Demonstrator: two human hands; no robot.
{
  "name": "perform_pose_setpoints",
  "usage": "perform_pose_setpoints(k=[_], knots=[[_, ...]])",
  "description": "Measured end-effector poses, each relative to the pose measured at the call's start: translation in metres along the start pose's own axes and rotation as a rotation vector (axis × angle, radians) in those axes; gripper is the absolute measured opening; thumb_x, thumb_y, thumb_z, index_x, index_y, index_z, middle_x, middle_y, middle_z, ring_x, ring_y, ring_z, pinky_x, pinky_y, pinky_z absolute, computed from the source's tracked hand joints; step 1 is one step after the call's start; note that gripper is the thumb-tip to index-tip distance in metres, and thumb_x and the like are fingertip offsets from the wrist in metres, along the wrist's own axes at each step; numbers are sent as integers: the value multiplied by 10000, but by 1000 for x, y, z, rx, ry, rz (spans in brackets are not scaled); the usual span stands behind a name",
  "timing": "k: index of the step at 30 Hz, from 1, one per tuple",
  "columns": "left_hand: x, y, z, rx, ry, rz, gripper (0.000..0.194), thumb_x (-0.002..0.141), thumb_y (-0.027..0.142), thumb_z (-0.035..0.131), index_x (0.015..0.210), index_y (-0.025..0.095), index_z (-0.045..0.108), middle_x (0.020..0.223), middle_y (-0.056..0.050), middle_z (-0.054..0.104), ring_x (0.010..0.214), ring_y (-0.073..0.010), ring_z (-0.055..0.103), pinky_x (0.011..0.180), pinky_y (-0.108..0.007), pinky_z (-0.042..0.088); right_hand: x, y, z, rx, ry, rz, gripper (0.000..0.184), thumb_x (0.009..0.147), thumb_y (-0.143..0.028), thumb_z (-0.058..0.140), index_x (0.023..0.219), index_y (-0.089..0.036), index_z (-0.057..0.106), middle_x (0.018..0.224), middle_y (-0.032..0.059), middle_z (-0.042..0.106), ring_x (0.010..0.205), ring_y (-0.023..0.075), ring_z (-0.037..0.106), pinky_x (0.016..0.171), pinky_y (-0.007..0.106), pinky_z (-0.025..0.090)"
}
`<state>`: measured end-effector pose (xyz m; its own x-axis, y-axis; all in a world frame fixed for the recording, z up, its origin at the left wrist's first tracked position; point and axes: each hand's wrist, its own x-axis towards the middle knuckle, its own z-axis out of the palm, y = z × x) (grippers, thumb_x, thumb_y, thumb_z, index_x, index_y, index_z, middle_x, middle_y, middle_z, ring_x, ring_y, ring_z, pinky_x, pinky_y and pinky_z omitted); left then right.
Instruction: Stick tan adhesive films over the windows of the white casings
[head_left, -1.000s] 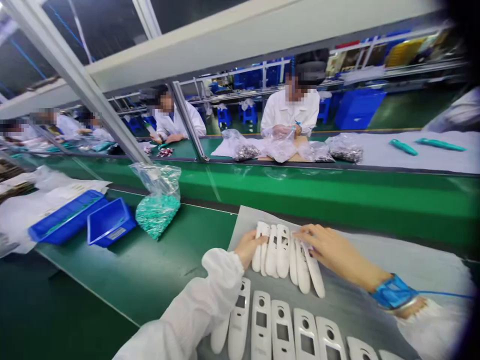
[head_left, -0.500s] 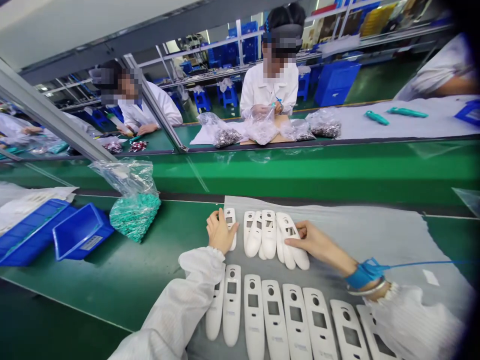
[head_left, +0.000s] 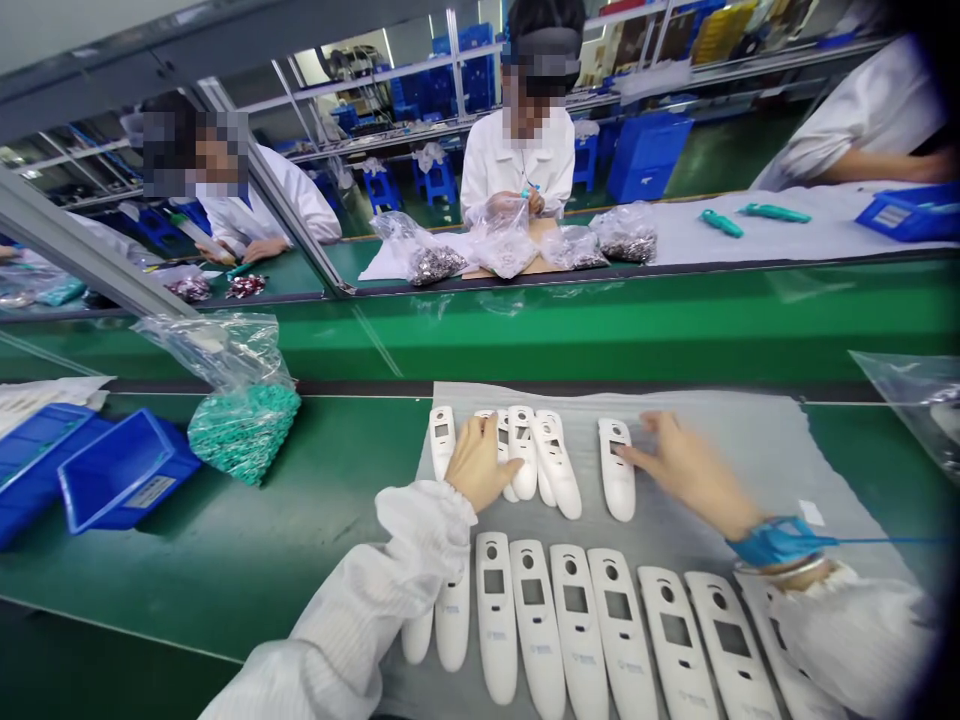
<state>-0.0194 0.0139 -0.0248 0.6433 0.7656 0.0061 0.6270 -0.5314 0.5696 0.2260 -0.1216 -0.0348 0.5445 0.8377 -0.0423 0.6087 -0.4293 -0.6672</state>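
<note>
One white casing (head_left: 618, 490) lies apart from the others on the grey sheet (head_left: 742, 440), which covers part of the green worktop (head_left: 322, 550). The right hand (head_left: 686, 465) is at its right edge; the grip is released, with the fingers spread (slightly blurred) and the thumb tip appearing to touch the casing. A blue wrist strap (head_left: 780, 541) encircles the right wrist. The left hand (head_left: 482, 465) is positioned over the left end of an overlapping casing group (head_left: 556, 465); whether its grip is closed on a casing cannot be determined, since the hand hides the contact. A single casing (head_left: 441, 430) lies just left of that hand. Nearer the wearer, a row of casings (head_left: 496, 630) lies side by side, display cutouts visible. To the left are a clear bag of green parts (head_left: 246, 430) and a blue bin (head_left: 178, 468).
</note>
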Motion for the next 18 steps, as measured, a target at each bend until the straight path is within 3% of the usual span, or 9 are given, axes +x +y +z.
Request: perform_pose_setpoints(k=[1,3,6,10,14,18], knots=[[5,4,3,-4,-14,-21,724,745,345,658,1370,116,374,1203,-155,477,1214,-329,414,1039,-431,343,-3,-5,2,-31,53,-29,439,759,-490,578,1086,-208,497,1090,182,575,962,358,557,768,473,442],[13,8,6,-17,-28,-64,821,708,371,693,1389,91,330,1235,-185,451,1250,-360,389,1038,-448,335,-10,-21,11,-46,22,-95,435,797,-477,555,1146,-231,475,1161,155,565,1022,345,547,859,480,419],[20,13,7,-64,-47,-133,892,666,397,725,1385,75,305,1247,-214,459,1197,-371,463,975,-444,389,-14,-47,33,-8,-155,-127,521,766,-459,613,1200,-208,471,1147,110,599,928,271,608,809,400,460],[21,18,9,-177,-37,-177,796,648,325,743,1317,100,376,1166,-189,557,1026,-331,591,862,-409,452,-6,-61,55,38,-193,-53,629,691,-418,697,1222,-172,465,1121,107,618,926,264,622,731,342,462],[19,23,20,-315,66,-171,740,684,134,681,1341,112,342,1230,-176,536,1131,-298,543,957,-398,404,-2,-61,59,128,-214,9,485,688,-327,716,1094,-160,508,985,87,662,876,235,626,716,319,457],[19,21,24,-474,159,-173,756,667,-3,614,1359,144,349,1143,-127,571,1104,-270,547,988,-406,377,-5,-60,47,292,-290,3,215,804,-287,613,953,-150,538,801,14,635,667,126,589,593,255,462]])
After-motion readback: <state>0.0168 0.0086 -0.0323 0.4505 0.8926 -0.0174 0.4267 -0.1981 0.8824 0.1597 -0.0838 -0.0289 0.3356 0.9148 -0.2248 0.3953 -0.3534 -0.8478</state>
